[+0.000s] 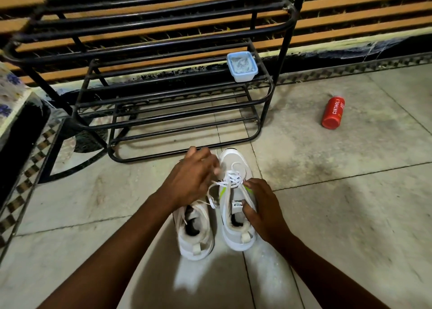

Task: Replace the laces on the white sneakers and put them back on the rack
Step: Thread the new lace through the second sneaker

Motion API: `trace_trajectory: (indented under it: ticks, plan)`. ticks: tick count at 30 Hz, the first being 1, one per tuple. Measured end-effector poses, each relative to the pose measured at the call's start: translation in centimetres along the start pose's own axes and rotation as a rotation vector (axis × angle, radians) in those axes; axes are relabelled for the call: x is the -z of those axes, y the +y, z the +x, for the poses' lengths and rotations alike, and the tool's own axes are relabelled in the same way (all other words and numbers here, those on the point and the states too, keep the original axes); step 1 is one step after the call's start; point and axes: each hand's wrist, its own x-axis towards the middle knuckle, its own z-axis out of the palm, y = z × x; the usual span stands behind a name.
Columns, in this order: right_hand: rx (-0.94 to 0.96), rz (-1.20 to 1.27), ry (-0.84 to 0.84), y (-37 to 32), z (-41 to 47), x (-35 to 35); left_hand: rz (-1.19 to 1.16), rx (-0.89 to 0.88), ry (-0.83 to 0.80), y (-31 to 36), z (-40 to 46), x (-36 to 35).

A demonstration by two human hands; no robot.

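On floor near rack point(149, 112): left hand point(191, 180) pinches lace point(211, 200), right hand point(259, 206) grips right sneaker point(236, 215) tongue. Risk: lace end slips out, lacing loosens.

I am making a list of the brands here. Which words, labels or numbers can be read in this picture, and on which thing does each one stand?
"CINTHOL": white letters along the red bottle lying on the floor.
A second, smaller white line on the same bottle: too blurred to read.
"EED": black letters on the white tongue tag of the right sneaker; the start of the word is not legible.
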Motion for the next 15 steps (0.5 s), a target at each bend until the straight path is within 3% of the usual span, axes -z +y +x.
trace_trajectory:
  ticks: [2,4,6,7,9,10,11,12,13,15]
  plan:
    - [0.005,-0.021,-0.004,0.0,0.1,0.0,0.237,-0.061,-0.124,-0.5,-0.4,-0.6]
    - [0.01,-0.036,0.0,0.0,0.2,0.0,0.195,-0.008,0.003,-0.5,-0.4,-0.7]
    - [0.009,-0.059,-0.005,0.1,0.3,0.0,-0.148,0.139,0.243,0.5,-0.2,-0.5]
    - [0.003,-0.076,-0.011,0.1,0.3,0.0,-0.44,0.267,0.325,1.2,0.1,-0.3]
    - [-0.009,-0.121,-0.023,0.1,0.2,0.0,-1.113,0.575,0.406,2.8,1.2,-0.1]
    - [-0.016,-0.154,-0.026,-0.1,0.1,-0.1,-1.349,0.682,0.415,3.5,1.4,0.0]
    - [-0.026,-0.189,-0.027,-0.3,0.0,-0.2,-1.413,0.721,0.417,3.6,1.3,-0.2]
    - [-0.037,-0.221,-0.025,-0.6,-0.1,-0.3,-1.305,0.665,0.407,3.1,1.1,-0.3]
    - [-0.047,-0.249,-0.023,-0.8,-0.2,-0.4,-1.005,0.512,0.364,2.2,0.6,-0.4]
    - [-0.072,-0.288,-0.027,-1.1,-0.2,-0.5,-0.261,0.168,0.09,0.7,0.0,-0.4]
